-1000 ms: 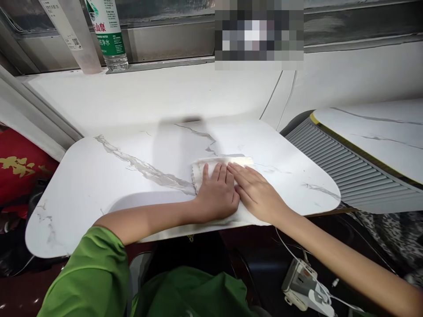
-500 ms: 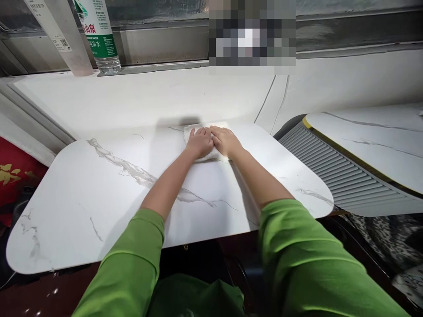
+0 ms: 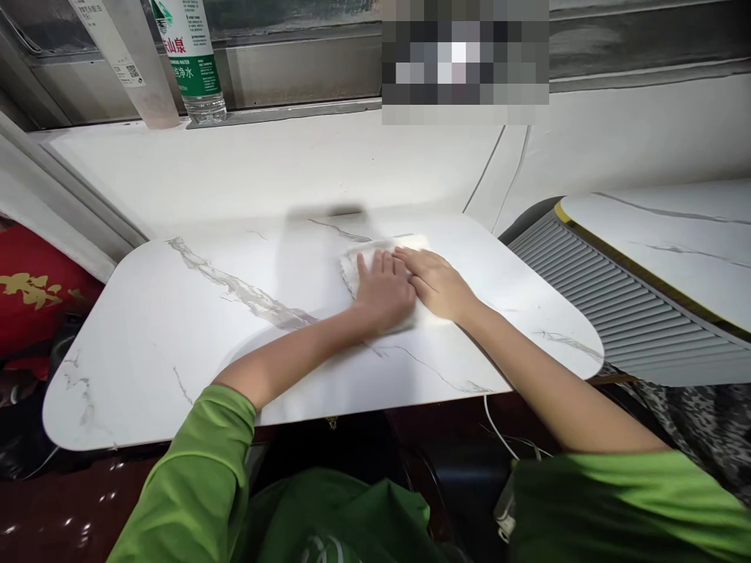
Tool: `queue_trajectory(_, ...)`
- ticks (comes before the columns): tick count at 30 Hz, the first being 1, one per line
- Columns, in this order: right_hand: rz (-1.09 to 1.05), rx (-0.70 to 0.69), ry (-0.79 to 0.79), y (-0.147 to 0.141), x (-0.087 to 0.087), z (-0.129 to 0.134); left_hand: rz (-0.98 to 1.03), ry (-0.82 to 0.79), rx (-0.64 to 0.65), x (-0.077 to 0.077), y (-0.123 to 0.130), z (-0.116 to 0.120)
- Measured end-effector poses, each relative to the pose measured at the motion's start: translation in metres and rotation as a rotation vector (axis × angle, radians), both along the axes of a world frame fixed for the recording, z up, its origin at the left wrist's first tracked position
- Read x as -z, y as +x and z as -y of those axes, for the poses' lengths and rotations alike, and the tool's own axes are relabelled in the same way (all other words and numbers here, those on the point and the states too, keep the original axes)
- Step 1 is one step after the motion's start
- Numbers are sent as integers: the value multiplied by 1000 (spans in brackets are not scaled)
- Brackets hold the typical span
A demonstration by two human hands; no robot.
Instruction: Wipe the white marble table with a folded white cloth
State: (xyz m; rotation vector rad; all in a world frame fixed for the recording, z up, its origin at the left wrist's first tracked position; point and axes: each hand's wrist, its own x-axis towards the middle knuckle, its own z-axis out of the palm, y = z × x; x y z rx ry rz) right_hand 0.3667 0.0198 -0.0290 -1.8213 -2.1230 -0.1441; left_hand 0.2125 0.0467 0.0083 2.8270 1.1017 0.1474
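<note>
A white folded cloth [image 3: 353, 259] lies on a white marble-patterned tabletop [image 3: 235, 367], right of its middle. My left hand [image 3: 386, 294] rests flat on the cloth with fingers spread and pointing away from me. Beside it, my right hand [image 3: 439, 281] also presses down on the cloth, its fingers stretched out toward the left. The two hands touch where the right fingertips meet the left hand. Much of the cloth is hidden under them.
A white wall [image 3: 264, 172] runs along the table's far edge. On the ledge above stand a water bottle [image 3: 196, 74] and a translucent container [image 3: 138, 78]. To the right is a second marble-patterned top with a ribbed grey side [image 3: 610, 289]. A red cloth item [image 3: 35, 289] is at the left.
Both hands and the cloth have moved nearer to me and slightly right across the tabletop. My elbows have spread outward. The view has shifted a little.
</note>
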Motion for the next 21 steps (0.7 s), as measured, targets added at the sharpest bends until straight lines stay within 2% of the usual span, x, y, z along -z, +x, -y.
queue_trajectory(4,-43,-29,-16,25,3,80,9,101,205,-1,12,62)
queue_trajectory(6,-63,-21,-11,44,4,114,35,131,260,1,27,84)
queue_trajectory(8,-69,16,4,62,6,135,58,136,266,4,44,98)
queue_trajectory(10,-78,60,9,77,7,144,69,114,270,7,60,102)
queue_trajectory(14,-76,95,-32,93,3,128,75,72,271,8,81,90)
queue_trajectory(21,-68,116,-67,103,-3,51,49,64,178,7,99,30)
